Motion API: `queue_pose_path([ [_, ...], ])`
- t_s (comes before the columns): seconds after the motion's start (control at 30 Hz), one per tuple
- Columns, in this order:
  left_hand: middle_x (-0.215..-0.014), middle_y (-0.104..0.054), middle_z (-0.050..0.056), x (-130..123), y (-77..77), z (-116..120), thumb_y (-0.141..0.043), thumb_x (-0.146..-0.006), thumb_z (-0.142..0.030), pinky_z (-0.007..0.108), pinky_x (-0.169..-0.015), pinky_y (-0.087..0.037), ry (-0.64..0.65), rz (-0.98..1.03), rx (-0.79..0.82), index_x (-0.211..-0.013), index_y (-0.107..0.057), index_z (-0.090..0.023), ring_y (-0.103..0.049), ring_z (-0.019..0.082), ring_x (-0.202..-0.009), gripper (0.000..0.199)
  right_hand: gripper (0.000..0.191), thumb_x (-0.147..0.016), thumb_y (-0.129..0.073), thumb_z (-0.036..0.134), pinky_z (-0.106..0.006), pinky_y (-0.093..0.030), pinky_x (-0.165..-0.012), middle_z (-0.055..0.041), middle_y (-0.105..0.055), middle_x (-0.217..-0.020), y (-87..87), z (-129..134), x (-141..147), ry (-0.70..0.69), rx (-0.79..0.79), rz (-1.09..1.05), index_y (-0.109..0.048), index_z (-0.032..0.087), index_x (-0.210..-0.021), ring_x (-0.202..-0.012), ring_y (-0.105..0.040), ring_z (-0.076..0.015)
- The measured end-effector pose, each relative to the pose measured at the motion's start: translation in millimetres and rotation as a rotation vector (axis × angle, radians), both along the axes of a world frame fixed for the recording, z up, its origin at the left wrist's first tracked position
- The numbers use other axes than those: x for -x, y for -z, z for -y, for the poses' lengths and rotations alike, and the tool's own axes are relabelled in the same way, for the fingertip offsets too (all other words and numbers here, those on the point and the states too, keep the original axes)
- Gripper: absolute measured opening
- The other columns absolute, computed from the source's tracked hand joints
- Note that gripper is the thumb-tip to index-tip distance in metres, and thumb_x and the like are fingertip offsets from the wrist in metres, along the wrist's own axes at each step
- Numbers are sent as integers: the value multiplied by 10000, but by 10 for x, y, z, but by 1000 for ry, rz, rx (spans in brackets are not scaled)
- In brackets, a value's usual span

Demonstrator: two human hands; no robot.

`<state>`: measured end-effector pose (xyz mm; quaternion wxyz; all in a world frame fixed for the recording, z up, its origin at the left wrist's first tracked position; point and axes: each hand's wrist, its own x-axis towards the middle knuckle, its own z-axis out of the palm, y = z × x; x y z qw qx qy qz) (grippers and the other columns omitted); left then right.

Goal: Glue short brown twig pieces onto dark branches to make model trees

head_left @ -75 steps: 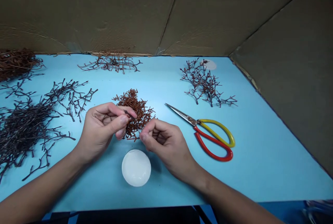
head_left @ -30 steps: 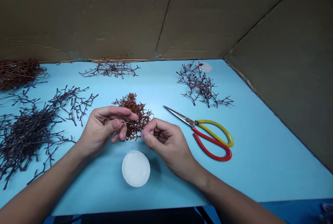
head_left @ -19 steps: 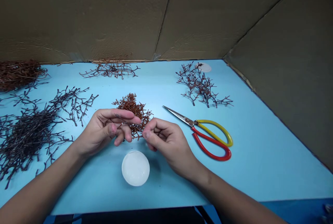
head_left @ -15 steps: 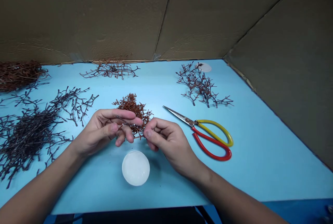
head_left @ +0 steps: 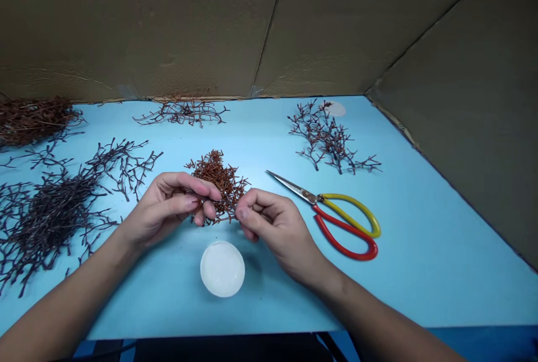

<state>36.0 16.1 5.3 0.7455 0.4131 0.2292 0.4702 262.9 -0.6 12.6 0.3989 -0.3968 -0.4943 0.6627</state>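
Reddish-brown twigs (head_left: 218, 182) in a loose heap at mid-table on a pale blue tabletop (head_left: 420, 278), both hands at its near edge. Left hand (head_left: 166, 208) curled shut on a thin twig (head_left: 204, 200), right hand (head_left: 273, 222) just beside it, fingers bunched together against the heap, any grip hidden. Near, between the forearms, a round white disc (head_left: 222, 269). To the right, red-and-yellow-handled scissors (head_left: 344, 224), blades closed and pointing far left. To the left, a heap of dark twigs (head_left: 46, 216); far right, more dark sprigs (head_left: 328, 138).
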Motion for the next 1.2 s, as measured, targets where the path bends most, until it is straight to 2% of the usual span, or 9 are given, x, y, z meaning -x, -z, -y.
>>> queue_pose_path([
  [0.13, -978, -861, 67, -11, 1, -9, -861, -885, -129, 175, -688, -662, -16, 1, 10, -983, -875, -234, -827, 151, -787, 145, 409, -870, -855, 560, -268, -405, -562, 48, -575, -617, 0, -5, 2, 7, 5, 4, -665, 207, -788, -562, -483, -111],
  [0.3, -924, -850, 68, -30, -7, -13, -872, -880, -145, 202, -693, -669, -98, -40, 28, -1180, -798, -200, -812, 156, -736, 314, 357, -895, -823, 513, -270, -400, -557, 45, -581, -632, 5, 1, 4, 18, -25, 24, -661, 212, -793, -563, -487, -111],
  [0.4, -905, -840, 57, -47, -10, -5, -854, -896, -128, 181, -707, -656, -112, -32, 26, -1225, -747, -191, -796, 135, -729, 352, 295, -919, -787, 449, -270, -398, -555, 44, -583, -638, 24, 13, 11, 29, -64, 47, -660, 212, -798, -565, -491, -110],
  [0.57, -901, -823, 28, -82, -11, 13, -804, -922, -79, 141, -691, -623, -133, -14, 8, -1233, -721, -199, -754, 88, -701, 344, 227, -948, -734, 380, -281, -412, -582, 40, -590, -630, 59, 34, 21, 58, -122, 105, -663, 213, -812, -579, -503, -117],
  [0.8, -867, -799, 45, -128, -35, 25, -820, -898, -132, 174, -644, -620, -203, -75, -10, -1205, -715, -159, -722, 104, -660, 326, 236, -951, -731, 396, -287, -421, -585, 36, -584, -626, 72, 44, 39, 77, -142, 150, -661, 216, -815, -583, -506, -127],
  [0.97, -825, -777, 20, -162, -42, 36, -814, -877, -129, 179, -595, -596, -263, -86, 6, -1187, -697, -165, -680, 94, -606, 333, 212, -944, -718, 375, -289, -427, -589, 32, -587, -634, 80, 39, 47, 84, -164, 176, -664, 217, -812, -588, -513, -128],
  [1.2, -843, -763, 1, -196, -34, 48, -779, -906, -99, 157, -636, -593, -267, -23, 23, -1206, -612, -170, -671, 69, -634, 351, 186, -954, -709, 344, -288, -436, -600, 34, -599, -636, 116, 59, 74, 68, -190, 185, -674, 215, -825, -591, -526, -128],
])
